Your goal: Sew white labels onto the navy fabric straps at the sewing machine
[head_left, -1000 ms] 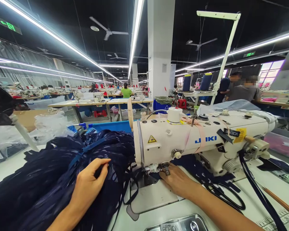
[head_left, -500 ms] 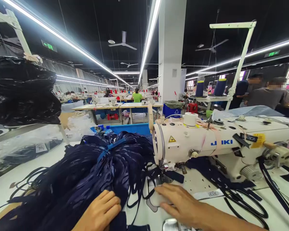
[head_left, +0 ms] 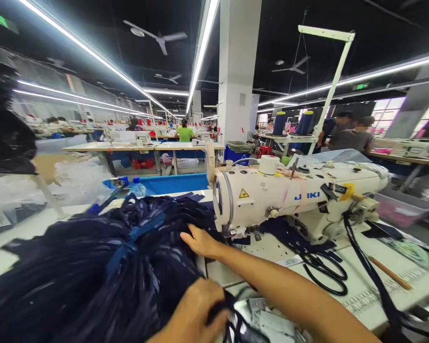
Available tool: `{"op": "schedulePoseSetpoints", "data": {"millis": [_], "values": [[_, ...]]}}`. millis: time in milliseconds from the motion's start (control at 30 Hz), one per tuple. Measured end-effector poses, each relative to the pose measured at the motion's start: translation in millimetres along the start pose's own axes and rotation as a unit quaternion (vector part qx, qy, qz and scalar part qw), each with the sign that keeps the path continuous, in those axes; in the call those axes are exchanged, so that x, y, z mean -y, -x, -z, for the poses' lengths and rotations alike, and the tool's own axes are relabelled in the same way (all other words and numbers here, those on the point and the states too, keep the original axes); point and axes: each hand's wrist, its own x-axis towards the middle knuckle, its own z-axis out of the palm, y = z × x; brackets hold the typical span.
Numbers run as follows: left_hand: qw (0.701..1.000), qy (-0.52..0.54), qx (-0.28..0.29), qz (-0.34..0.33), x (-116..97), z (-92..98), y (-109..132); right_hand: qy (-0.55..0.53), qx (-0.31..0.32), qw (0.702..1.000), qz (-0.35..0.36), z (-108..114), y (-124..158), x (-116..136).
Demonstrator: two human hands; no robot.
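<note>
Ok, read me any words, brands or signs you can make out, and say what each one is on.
"JUKI": blue letters, slightly blurred, on the arm of the sewing machine.
Warning triangle, no words: yellow sticker on the machine's head.
Yellow tag on the arm, white labels at the table's near edge, green ceiling sign: too blurred to read.

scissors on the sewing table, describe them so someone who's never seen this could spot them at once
Start at the cream Juki sewing machine in the middle of the white table. Just in front of its base the scissors lie flat on the tabletop. They are all black with large looped handles, unlike the thin wooden stick farther right.
</note>
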Motion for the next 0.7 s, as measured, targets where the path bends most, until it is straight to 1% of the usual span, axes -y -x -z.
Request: {"op": "schedulePoseSetpoints", "data": {"millis": [67, 133, 167, 200, 233, 300, 367, 400, 467, 533, 600, 700], "values": [[0.999, 0.035, -0.023, 0.000, 21, -0.5, -22, 0.002, 0.018, 1.000, -0.017, 12, 10, -3], [0.997, 0.059, -0.049, -0.009, 39, 0.4, -38, 0.002, 0.034, 0.999, -0.017, 25, 30, -5], [0.996, 0.061, -0.056, -0.010, 45, 0.7, -43, 0.002, 0.037, 0.999, -0.005, 31, 42, -6], [0.997, 0.057, -0.057, -0.010, 48, 0.7, -46, 0.009, 0.039, 0.999, 0.027, 39, 57, -8], [0.997, 0.046, -0.053, -0.009, 49, 0.7, -47, 0.023, 0.025, 0.998, 0.054, 46, 72, -10], [0.999, 0.015, -0.028, -0.011, 44, 1.4, -45, 0.049, -0.010, 0.994, 0.095, 63, 101, -19], [1.000, -0.021, -0.006, -0.016, 34, 3.4, -40, 0.083, -0.026, 0.988, 0.124, 79, 128, -30], [0.999, -0.041, -0.002, -0.024, 28, 4.9, -37, 0.100, -0.019, 0.984, 0.148, 87, 139, -36], [0.995, -0.089, -0.007, -0.047, 18, 7.8, -31, 0.141, 0.020, 0.971, 0.190, 99, 156, -47], [0.986, -0.146, -0.037, -0.074, 9, 9.7, -26, 0.192, 0.062, 0.955, 0.219, 105, 169, -54], [0.975, -0.193, -0.060, -0.089, 0, 10.2, -23, 0.244, 0.087, 0.938, 0.233, 106, 177, -57], [0.969, -0.213, -0.081, -0.091, -15, 11.2, -21, 0.299, 0.099, 0.919, 0.239, 102, 183, -56]]}}
